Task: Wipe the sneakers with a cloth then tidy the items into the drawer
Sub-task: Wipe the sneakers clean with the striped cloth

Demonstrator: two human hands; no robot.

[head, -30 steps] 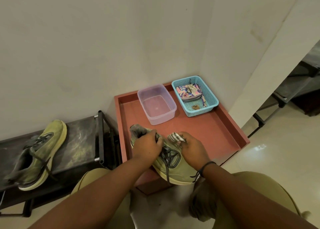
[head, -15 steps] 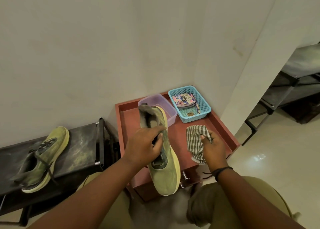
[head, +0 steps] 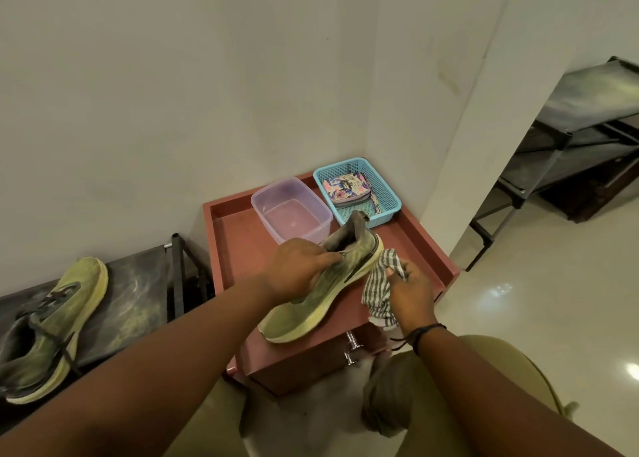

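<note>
Green sneaker (head: 321, 294), held tilted above red worktop (head: 242, 249); striped cloth (head: 380, 283) at its sole edge.
Left hand (head: 297, 270) grips the collar and upper; right hand (head: 411, 294) clutches the bunched cloth. Likely light, soft upper, firm foam sole; best held at collar or heel. Second sneaker (head: 52, 332) lies on side rack (head: 138, 294).

A home corner: plain white walls (head: 173, 93), glossy tiled floor (head: 553, 318) at 3 o'clock, a red drawer unit (head: 311, 363) at centre, and a dark rack (head: 138, 294) bearing a worn sneaker (head: 52, 328) at 9 o'clock.
</note>
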